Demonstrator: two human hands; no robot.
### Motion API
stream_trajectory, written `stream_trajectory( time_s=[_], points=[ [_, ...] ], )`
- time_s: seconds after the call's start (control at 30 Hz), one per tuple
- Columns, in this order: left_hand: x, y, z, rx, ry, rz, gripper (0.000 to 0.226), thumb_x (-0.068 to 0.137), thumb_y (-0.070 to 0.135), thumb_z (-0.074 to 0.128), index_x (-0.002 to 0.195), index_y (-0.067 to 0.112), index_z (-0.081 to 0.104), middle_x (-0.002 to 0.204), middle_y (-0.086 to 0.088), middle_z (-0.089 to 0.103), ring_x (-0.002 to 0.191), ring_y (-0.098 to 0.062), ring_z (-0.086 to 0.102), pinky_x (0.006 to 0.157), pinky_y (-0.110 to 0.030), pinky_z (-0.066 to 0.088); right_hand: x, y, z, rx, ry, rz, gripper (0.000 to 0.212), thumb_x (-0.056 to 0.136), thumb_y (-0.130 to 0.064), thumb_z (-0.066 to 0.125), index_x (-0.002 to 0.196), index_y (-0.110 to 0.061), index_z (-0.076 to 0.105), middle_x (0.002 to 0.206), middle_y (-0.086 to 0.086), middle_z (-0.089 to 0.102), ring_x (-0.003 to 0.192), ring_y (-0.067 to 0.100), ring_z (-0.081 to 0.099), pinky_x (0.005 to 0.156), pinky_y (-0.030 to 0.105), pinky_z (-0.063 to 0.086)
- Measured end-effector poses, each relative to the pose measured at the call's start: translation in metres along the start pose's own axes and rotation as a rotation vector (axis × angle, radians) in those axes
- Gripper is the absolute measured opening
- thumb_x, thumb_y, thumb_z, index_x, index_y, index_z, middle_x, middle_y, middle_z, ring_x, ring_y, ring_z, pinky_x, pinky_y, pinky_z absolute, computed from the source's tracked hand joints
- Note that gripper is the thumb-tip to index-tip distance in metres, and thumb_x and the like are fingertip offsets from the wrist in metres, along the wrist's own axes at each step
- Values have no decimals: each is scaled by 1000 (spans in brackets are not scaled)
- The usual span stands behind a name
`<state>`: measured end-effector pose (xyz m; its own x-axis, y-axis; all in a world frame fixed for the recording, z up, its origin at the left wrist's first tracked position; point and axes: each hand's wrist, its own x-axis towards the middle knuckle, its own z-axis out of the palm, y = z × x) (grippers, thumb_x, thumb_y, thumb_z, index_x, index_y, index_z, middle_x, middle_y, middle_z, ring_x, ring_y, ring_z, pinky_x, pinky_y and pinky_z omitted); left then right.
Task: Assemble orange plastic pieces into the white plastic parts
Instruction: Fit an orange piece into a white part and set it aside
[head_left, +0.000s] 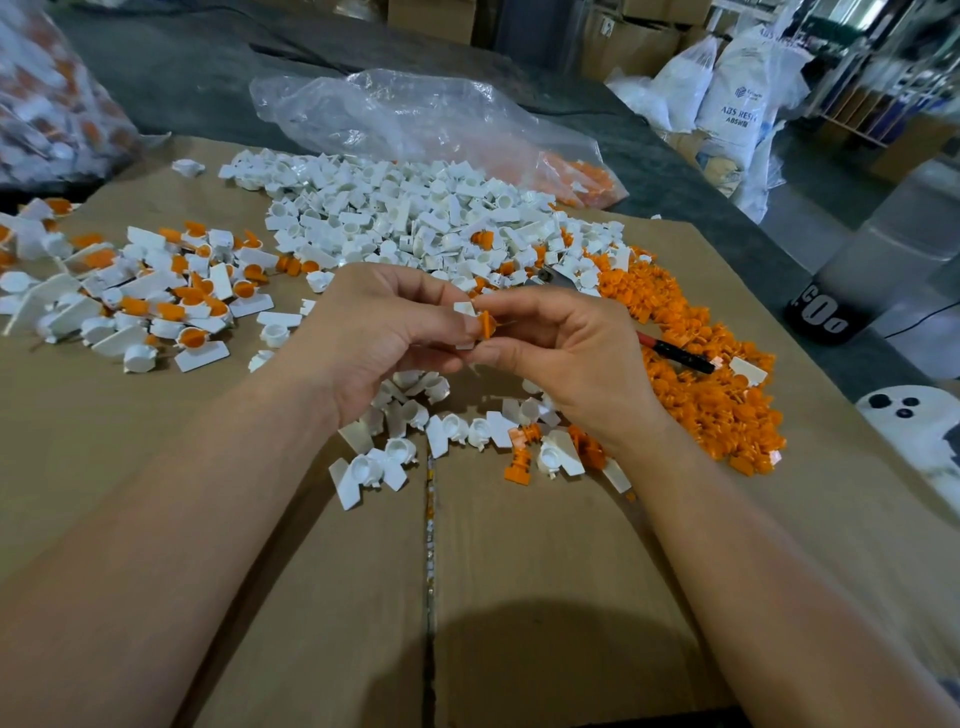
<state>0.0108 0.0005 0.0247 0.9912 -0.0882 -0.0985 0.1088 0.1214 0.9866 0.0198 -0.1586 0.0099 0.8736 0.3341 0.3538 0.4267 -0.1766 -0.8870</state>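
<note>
My left hand (379, 327) grips a small white plastic part (464, 309) above the cardboard. My right hand (558, 343) pinches an orange plastic piece (487, 323) and holds it against that white part. A large heap of loose white parts (415, 218) lies behind my hands. Loose orange pieces (701, 374) are heaped to the right. Joined white-and-orange parts (156, 291) lie in a pile on the left. Several white parts and a few orange pieces (457, 436) are scattered under my wrists.
Flat cardboard (311, 571) covers the table. A red-and-black-handled tool (675, 353) lies on the orange heap. A clear plastic bag (426, 119) with some orange pieces sits behind the white heap. A bag of parts (52, 104) stands far left. White sacks (727, 88) stand far right.
</note>
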Motion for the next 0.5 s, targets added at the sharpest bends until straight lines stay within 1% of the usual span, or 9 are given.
stream_trajectory(
  time_s=[0.1,0.17,0.37,0.5],
  points=[
    [1,-1,0,23,3,8,12,63,-5,69,68,3,63,54,-4,66,46,-12,63,45,-16,50,-1,1,0,-15,22,-46,40,71,7,70,101,-19,63,88,-3,69,81,12,68,76,24,56],
    [1,-2,1,42,14,18,13,68,-8,68,67,4,64,54,-4,66,46,-12,63,45,-16,50,-1,1,0,-31,24,-54,39,71,6,70,103,-16,63,89,-3,68,82,11,68,77,24,55],
    [0,-5,4,57,19,54,19,70,-10,68,62,7,65,53,-2,65,46,-12,62,48,-18,53,-1,4,0,-51,40,-34,38,72,6,70,106,-7,61,91,0,68,86,11,68,78,25,55],
    [1,-7,5,66,17,56,20,72,-10,67,65,8,64,54,0,64,48,-11,62,48,-17,51,0,4,0,-66,51,-37,39,71,7,70,107,-6,61,92,1,68,87,12,67,80,27,55]
  ],
)
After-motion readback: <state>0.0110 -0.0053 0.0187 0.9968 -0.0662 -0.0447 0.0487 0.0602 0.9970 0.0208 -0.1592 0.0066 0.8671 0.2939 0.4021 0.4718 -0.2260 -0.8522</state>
